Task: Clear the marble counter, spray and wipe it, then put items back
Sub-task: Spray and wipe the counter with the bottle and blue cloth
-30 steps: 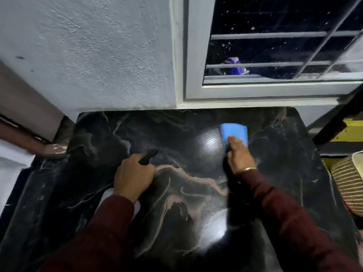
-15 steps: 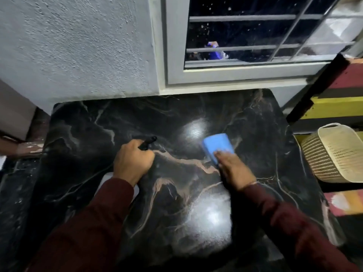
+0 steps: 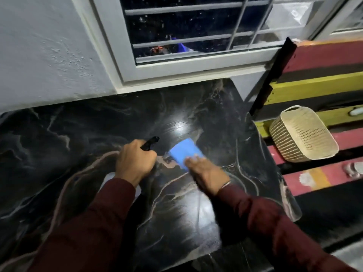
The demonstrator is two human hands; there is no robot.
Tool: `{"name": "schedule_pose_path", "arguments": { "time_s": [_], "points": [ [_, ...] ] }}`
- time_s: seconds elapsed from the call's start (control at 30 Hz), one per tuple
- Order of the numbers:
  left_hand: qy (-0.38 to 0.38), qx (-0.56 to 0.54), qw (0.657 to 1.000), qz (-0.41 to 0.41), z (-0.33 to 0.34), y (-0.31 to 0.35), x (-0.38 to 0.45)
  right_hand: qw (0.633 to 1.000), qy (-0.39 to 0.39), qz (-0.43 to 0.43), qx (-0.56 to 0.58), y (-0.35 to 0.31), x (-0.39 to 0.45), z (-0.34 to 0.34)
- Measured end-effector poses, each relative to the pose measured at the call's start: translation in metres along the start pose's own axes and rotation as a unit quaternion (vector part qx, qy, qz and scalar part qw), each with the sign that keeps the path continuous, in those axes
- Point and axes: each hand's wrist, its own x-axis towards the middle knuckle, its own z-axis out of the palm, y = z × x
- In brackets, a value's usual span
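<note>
The black marble counter [image 3: 64, 146] with pale veins fills the middle of the head view, and nothing stands on it. My left hand [image 3: 134, 160] is closed around a spray bottle [image 3: 150, 142]; its black nozzle sticks out past my knuckles, and a bit of its white body shows under my wrist. My right hand [image 3: 206, 172] presses flat on a folded blue cloth [image 3: 184, 153] lying on the marble just right of the nozzle. The right hand is blurred. Both arms wear dark red sleeves.
A white-framed barred window [image 3: 196, 61] sits in the textured wall [image 3: 45, 52] behind the counter. Right of the counter are steps striped red, yellow and black [image 3: 324, 61], with a beige woven basket [image 3: 302, 134] on them. The counter's right edge drops off beside the basket.
My right hand has slid the blue cloth from the far right part of the marble back toward me and leftward, close to the nozzle. My left hand kept its grip. The view swung right.
</note>
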Motion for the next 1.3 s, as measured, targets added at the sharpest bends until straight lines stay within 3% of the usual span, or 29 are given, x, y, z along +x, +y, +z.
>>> {"name": "schedule_pose_path", "arguments": {
  "time_s": [0.1,0.17,0.23,0.33,0.4,0.43,0.47,0.53,0.6,0.7,0.77,0.83,0.9,0.97,1.07,1.17,1.23,1.3],
  "points": [
    [-0.013,-0.004,1.0,0.017,0.014,0.017,-0.009,0.957,0.076,0.279,0.009,0.096,-0.019,-0.042],
    [-0.02,-0.007,0.999,0.031,0.023,0.027,-0.016,0.922,0.092,0.375,0.024,0.089,-0.026,-0.034],
    [-0.032,-0.01,0.999,0.043,0.033,0.037,-0.023,0.944,0.123,0.306,-0.007,0.037,-0.032,-0.003],
    [-0.031,-0.01,0.998,0.057,0.049,0.05,-0.031,0.998,0.03,0.042,0.023,-0.054,-0.056,0.032],
    [-0.032,0.0,0.997,0.065,0.056,0.059,-0.034,0.996,-0.035,-0.068,0.049,-0.046,-0.066,0.024],
    [-0.034,0.001,0.997,0.066,0.058,0.062,-0.035,0.996,-0.033,-0.074,0.041,-0.022,-0.062,0.016],
    [-0.038,0.002,0.997,0.067,0.061,0.066,-0.037,0.999,-0.008,-0.042,0.031,0.009,-0.055,0.006],
    [-0.045,0.006,0.996,0.078,0.065,0.072,-0.041,0.991,0.042,0.122,0.022,0.077,-0.038,-0.019],
    [-0.05,0.014,0.995,0.085,0.069,0.075,-0.043,0.957,0.076,0.278,0.028,0.131,-0.03,-0.042],
    [-0.05,0.019,0.995,0.081,0.076,0.082,-0.043,0.919,0.116,0.377,0.031,0.123,-0.023,-0.039],
    [-0.052,0.019,0.996,0.075,0.081,0.087,-0.043,0.945,0.116,0.305,0.023,0.076,-0.034,-0.018],
    [-0.051,0.019,0.995,0.078,0.087,0.092,-0.043,0.984,0.046,0.165,0.049,0.034,-0.06,-0.004],
    [-0.052,0.022,0.995,0.08,0.092,0.097,-0.04,0.997,-0.003,0.056,0.053,0.043,-0.073,-0.007],
    [-0.062,0.025,0.995,0.077,0.094,0.099,-0.039,0.996,0.012,0.077,0.044,0.086,-0.063,-0.016],
    [-0.065,0.025,0.994,0.085,0.098,0.101,-0.038,0.957,0.084,0.274,0.038,0.154,-0.025,-0.038],
    [-0.067,0.032,0.994,0.085,0.099,0.103,-0.036,0.922,0.09,0.374,0.043,0.162,0.011,-0.046],
    [-0.063,0.028,0.994,0.088,0.102,0.105,-0.036,0.933,0.089,0.344,0.051,0.129,0.009,-0.036],
    [-0.058,0.025,0.994,0.084,0.103,0.107,-0.037,0.974,0.054,0.211,0.063,0.08,-0.022,-0.018]
  ]
}}
